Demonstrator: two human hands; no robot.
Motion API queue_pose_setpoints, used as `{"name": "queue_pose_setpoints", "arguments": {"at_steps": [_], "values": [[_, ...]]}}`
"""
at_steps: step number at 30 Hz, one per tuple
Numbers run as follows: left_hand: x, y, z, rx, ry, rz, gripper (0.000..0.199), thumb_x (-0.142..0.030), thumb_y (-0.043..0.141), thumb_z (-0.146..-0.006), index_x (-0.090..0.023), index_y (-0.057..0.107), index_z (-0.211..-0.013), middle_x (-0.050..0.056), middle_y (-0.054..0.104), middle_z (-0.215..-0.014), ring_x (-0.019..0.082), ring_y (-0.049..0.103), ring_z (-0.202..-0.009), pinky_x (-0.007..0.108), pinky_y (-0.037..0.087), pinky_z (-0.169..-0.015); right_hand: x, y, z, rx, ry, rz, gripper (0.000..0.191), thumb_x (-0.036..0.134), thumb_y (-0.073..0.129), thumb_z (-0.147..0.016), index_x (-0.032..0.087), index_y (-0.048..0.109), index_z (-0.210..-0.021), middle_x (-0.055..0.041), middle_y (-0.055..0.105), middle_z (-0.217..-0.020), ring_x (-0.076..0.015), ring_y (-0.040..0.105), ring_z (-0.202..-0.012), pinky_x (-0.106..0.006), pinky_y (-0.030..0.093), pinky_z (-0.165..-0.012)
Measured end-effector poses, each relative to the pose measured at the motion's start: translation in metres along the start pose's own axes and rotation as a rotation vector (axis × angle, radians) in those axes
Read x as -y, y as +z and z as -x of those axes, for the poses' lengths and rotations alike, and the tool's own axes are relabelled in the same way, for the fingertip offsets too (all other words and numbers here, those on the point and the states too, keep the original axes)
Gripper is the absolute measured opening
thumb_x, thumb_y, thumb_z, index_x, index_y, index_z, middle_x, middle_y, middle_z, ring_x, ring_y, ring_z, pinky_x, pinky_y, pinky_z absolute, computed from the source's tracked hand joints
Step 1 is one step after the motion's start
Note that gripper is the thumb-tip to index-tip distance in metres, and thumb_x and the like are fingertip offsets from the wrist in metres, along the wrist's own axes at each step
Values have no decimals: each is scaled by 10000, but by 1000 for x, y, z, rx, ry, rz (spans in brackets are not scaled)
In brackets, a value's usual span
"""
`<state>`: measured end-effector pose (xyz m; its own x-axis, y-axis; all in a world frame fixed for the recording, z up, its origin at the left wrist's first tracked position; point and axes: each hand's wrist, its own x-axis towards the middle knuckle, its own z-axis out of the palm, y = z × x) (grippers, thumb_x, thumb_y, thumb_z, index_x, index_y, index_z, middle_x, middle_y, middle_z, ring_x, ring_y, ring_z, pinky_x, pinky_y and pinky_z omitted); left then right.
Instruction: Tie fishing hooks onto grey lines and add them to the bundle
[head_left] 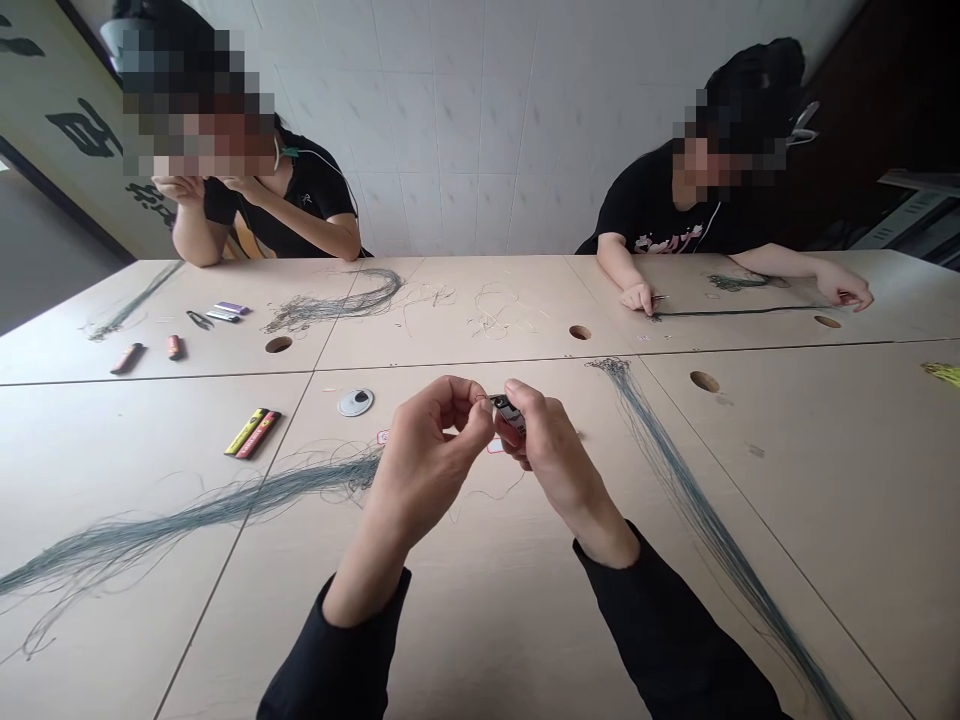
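My left hand [431,455] is closed in a pinch, with a thin thread at its fingertips. Close beside it, my right hand [555,460] grips a lighter [510,413], whose top end points at the pinched fingertips. Whether the lighter burns cannot be made out. A fine loose thread [499,497] curves below the two hands. Blue-grey strands in a long bundle [225,508] run leftward from behind my left wrist. Another bundle [694,495] slants down on the right.
Two lighters [253,433] and a round disc [355,402] lie left of my hands. Across the wooden table [465,620] sit two people; one's hands [637,298] handle a dark strand. Several lighters, tweezers [199,320] and more threads [337,303] lie on the far side.
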<state>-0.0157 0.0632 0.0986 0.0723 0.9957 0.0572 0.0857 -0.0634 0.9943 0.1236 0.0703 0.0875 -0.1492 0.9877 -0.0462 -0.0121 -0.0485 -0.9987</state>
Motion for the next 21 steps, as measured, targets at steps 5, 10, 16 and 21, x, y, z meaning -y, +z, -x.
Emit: {"name": "queue_pose_setpoints", "arguments": {"at_steps": [5,10,16,21], "values": [[-2,0,1,5,2,8,117,-246,634,-930,-194,617,-826,-71,516,-604,46,381,-454,190,332,-440,-1,1,1,-20,-16,0,473,470,397,-1025,232,325,-623,45,302,-591,-125,270,-563,-287,216,-511],[-2,0,2,23,-3,7,118,-259,627,-940,-194,618,-842,-69,515,-606,46,370,-449,185,316,-422,-4,1,-1,-37,-7,29,486,489,400,-1019,236,273,-623,49,263,-584,-123,228,-557,-292,204,-514],[-1,0,1,29,-8,25,125,-262,626,-942,-192,616,-839,-56,538,-650,46,355,-467,177,322,-421,-10,-1,-2,-34,-18,48,500,493,404,-1019,236,287,-606,40,292,-574,-131,264,-559,-298,222,-519],[-2,0,1,35,-13,27,129,-255,621,-944,-193,615,-831,-54,549,-658,45,368,-474,171,330,-428,-11,-1,-2,-32,-24,50,476,457,417,-1014,236,310,-607,38,310,-571,-133,282,-560,-297,230,-513]]}}
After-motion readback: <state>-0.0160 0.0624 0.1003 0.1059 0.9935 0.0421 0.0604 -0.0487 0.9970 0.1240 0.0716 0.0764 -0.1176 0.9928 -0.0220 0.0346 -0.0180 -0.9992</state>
